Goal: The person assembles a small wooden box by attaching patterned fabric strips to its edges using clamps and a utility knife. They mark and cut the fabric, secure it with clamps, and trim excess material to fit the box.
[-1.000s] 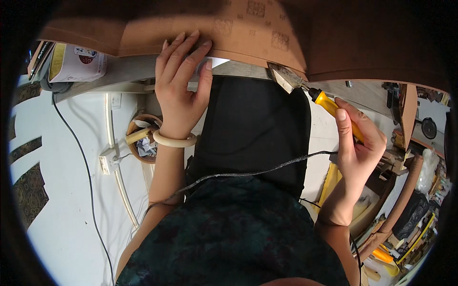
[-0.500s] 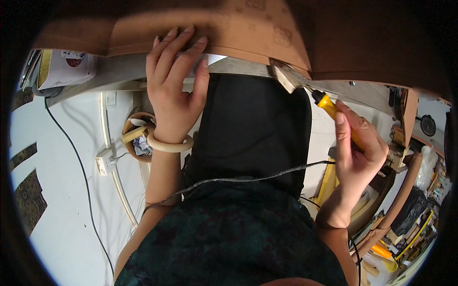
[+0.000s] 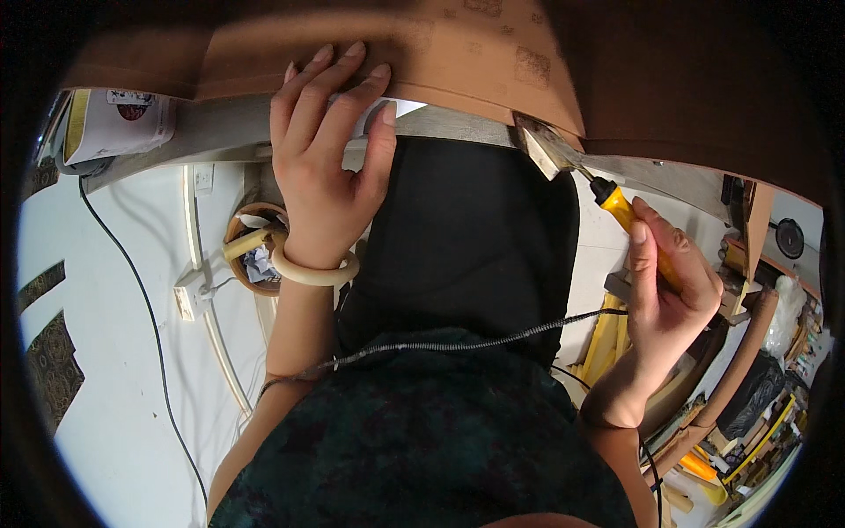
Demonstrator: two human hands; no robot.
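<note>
A brown leather-like sheet (image 3: 440,53) with faint square motifs lies over the table and hangs slightly past its near edge. My left hand (image 3: 330,150) rests on it with the fingers stretched out, the thumb at the sheet's edge. In my right hand (image 3: 673,273) is a corded hand iron (image 3: 618,204) with a yellow handle and black collar. Its wedge-shaped metal head (image 3: 543,150) touches, or nearly touches, the sheet's near edge. Which part of the head meets the sheet is hard to make out. The tool's cord (image 3: 466,345) runs leftward across my lap.
A white box (image 3: 128,128) stands at the table's far left. Below the table are a waste bin (image 3: 246,280) with paper scraps and a power socket block (image 3: 189,295). To the right, a crowded shelf holds rolls and a black bag (image 3: 755,396).
My right hand and the iron have shifted slightly right along the sheet's edge. My left hand stays flat on the sheet, and the view has moved a little.
</note>
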